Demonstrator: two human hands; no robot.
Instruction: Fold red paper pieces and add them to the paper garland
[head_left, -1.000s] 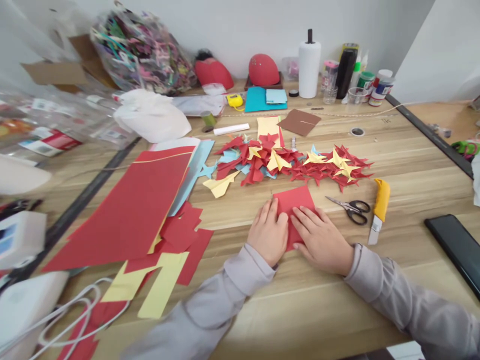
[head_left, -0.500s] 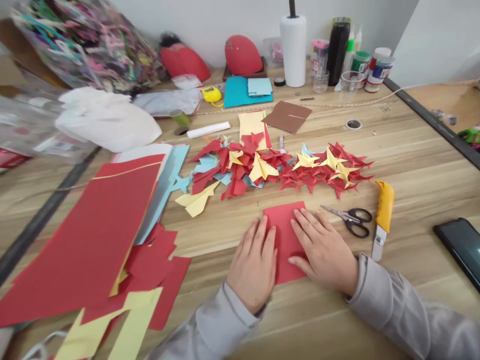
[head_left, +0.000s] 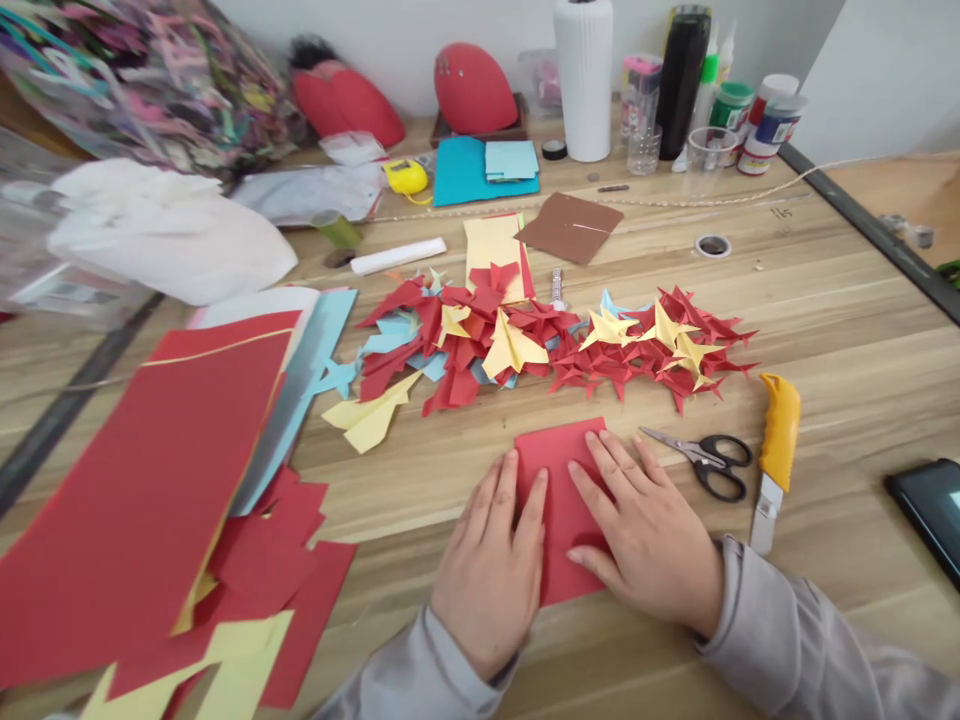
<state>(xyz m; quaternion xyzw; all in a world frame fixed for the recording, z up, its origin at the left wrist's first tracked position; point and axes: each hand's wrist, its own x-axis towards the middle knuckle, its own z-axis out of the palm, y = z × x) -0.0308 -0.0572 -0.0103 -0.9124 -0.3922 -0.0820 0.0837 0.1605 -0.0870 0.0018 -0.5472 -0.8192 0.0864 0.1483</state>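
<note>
A red paper rectangle (head_left: pixel 559 490) lies flat on the wooden table in front of me. My left hand (head_left: pixel 495 550) rests on its left edge, fingers stretched out. Flat over the right side of the sheet is my right hand (head_left: pixel 637 530), its fingers spread and the thumb pointing left. Black-handled scissors (head_left: pixel 709 460) lie just right of the sheet, beside a yellow-handled cutter (head_left: pixel 778 440). Behind the sheet spreads a pile of folded red, blue and yellow paper pieces (head_left: pixel 510 345), with a yellow paper plane (head_left: pixel 373 410) at its left front.
Large red sheets (head_left: pixel 165 470) and cut red and yellow scraps (head_left: pixel 277 550) cover the left. At the back stand a white bottle (head_left: pixel 583 85), a black bottle (head_left: pixel 684 85) and paint jars (head_left: pixel 772 130). A phone (head_left: pixel 930 510) lies at the right edge.
The view has shifted slightly, so the table items sit a little differently in the frame. Both hands remain flat on the red sheet, with little visible movement over it.
</note>
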